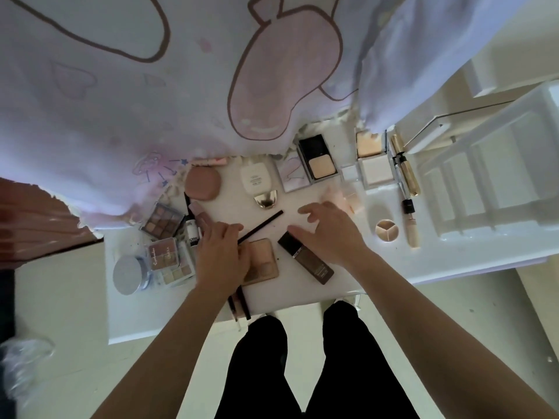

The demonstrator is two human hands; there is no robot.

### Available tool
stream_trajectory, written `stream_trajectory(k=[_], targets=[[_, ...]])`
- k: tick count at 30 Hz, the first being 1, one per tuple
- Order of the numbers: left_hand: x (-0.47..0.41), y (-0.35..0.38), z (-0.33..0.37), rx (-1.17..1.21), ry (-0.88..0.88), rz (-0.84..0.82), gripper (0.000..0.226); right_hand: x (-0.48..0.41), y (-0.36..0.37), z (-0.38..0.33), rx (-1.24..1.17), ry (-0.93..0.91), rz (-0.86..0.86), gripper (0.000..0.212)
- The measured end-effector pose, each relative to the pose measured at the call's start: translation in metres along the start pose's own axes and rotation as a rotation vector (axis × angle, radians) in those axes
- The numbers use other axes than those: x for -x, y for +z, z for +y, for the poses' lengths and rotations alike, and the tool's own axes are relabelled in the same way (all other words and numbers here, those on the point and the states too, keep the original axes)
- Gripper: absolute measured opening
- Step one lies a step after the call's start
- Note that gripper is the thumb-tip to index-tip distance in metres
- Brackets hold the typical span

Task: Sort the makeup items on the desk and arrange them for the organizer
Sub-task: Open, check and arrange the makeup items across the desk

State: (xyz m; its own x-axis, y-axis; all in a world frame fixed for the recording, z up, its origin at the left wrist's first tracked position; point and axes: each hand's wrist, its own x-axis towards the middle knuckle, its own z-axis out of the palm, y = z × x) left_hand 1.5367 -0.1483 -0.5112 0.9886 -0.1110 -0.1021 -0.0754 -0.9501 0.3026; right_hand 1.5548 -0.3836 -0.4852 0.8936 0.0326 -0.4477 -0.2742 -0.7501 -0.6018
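Makeup items lie spread over a white desk. My left hand grips thin black pencils; one points up and right, and other ends stick out below my wrist. A beige blush palette is partly under that hand. My right hand hovers with spread fingers, holding nothing, just above a dark foundation bottle. Along the back are a brown compact, a white tube with a gold cap, an open black compact and an open white compact.
A white divided organizer stands at the right. Beside it lie a gold mascara, a concealer tube and a round pot. Eyeshadow palettes and a silver-lidded jar sit left. A printed cloth hangs behind.
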Motion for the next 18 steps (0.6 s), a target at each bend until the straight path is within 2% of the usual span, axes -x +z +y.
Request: stream_trajectory(k=[2,4,8,14,16,18], targets=[[0.006,0.001,-0.016,-0.088,0.029,-0.052,0.033,0.004,0.016,-0.01,0.125,-0.003,-0.162,0.071],[0.002,0.003,-0.027,-0.14,0.047,-0.068,0.026,0.007,0.03,-0.013,0.198,-0.014,-0.178,0.07],[-0.009,0.004,-0.048,-0.26,0.076,-0.068,0.025,0.008,0.042,-0.014,0.133,0.072,-0.004,0.058],[-0.006,0.0,-0.076,-0.135,0.205,0.053,0.027,0.001,0.051,-0.022,0.165,0.13,0.181,0.054],[-0.005,0.0,-0.087,-0.092,0.223,0.116,0.02,0.0,0.058,-0.027,0.233,0.086,0.249,0.053],[-0.005,0.001,-0.095,-0.056,0.231,0.158,0.018,-0.001,0.068,-0.031,0.385,-0.046,0.338,0.05]])
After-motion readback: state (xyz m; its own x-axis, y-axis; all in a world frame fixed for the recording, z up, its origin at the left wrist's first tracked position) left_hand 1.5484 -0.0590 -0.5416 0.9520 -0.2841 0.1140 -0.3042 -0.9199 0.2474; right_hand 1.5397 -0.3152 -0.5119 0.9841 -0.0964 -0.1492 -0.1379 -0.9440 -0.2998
